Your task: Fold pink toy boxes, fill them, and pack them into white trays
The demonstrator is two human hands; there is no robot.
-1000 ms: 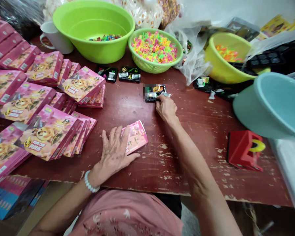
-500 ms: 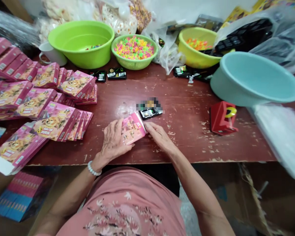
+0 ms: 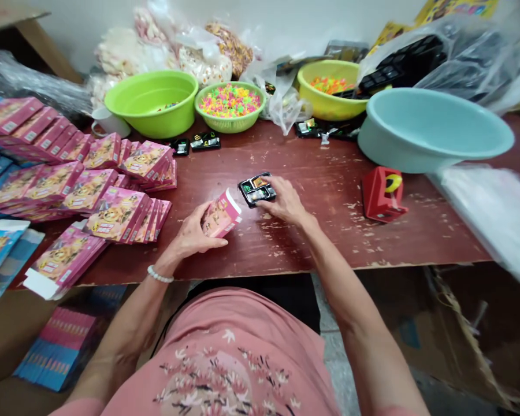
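Observation:
My left hand (image 3: 189, 236) is closed round a small pink box (image 3: 221, 215), held up off the red-brown table (image 3: 329, 231) with its open flap end turned to the right. My right hand (image 3: 286, 202) grips a small black tray (image 3: 255, 189) with little coloured pieces in its compartments. The tray sits just right of the box's open end, a small gap between them. A white bead bracelet is on my left wrist.
Stacks of pink boxes (image 3: 91, 185) cover the table's left side. At the back stand a green basin (image 3: 153, 101), a green basket of coloured bits (image 3: 229, 104), a yellow bowl (image 3: 329, 89) and a pale blue basin (image 3: 433, 130). A red tape dispenser (image 3: 381, 193) sits right of my hands.
My right hand took hold of the black tray and drew it back from mid-table. My left hand lifted the pink box from flat on the table and turned its open end to the tray.

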